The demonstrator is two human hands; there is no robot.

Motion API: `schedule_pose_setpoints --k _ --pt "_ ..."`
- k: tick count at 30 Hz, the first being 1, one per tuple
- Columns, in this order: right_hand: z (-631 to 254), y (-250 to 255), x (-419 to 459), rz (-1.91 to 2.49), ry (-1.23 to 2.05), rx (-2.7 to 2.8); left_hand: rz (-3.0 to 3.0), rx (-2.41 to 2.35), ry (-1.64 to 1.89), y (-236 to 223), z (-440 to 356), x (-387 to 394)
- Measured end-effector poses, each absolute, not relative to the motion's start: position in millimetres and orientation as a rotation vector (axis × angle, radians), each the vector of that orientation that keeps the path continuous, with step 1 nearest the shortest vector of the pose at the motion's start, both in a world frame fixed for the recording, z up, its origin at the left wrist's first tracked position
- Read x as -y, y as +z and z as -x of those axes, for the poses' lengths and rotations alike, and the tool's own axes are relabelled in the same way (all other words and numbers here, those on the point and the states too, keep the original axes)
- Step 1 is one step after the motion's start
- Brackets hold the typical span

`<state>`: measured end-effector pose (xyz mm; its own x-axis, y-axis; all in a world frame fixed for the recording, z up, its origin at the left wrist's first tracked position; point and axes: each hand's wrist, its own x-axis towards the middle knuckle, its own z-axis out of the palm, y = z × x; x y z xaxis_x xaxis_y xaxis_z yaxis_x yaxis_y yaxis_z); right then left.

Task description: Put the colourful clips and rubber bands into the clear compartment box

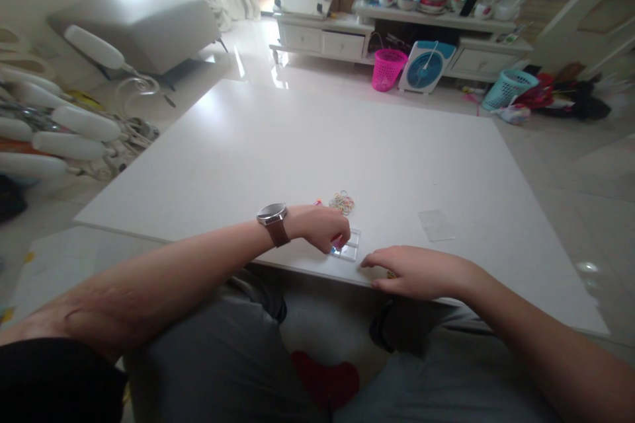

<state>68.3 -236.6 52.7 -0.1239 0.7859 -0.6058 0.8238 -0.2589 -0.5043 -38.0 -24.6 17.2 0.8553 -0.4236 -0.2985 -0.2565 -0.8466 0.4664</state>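
Note:
My left hand (325, 228), with a watch (272, 213) on its wrist, is closed over a small clear plastic box with compartments (350, 251). Its fingers are curled, and a bit of pink and blue shows at their tips, too small to name. Just beyond lies a loose pile of thin coloured rubber bands (342, 202), with a small red-orange item (318, 202) beside it. To the right of the box, my right hand (419, 271) rests at the table's near edge, thumb and fingers apart. Something small and yellowish (391, 274) shows under it, partly hidden.
A clear flat lid-like sheet (436, 225) lies on the white table (297, 139), right of the box. Past the table stand a pink basket (388, 70), a box fan (425, 67) and a low cabinet (342, 44). A chandelier-like fixture (84, 122) is at the left.

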Motion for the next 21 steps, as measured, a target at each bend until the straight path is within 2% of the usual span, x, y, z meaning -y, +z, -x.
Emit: schedule_pose_setpoints --k 21 --pt "-66.5 52.9 237.0 -2.057 -1.348 -1.896 -2.763 0.425 -0.631 25.0 38.2 17.5"
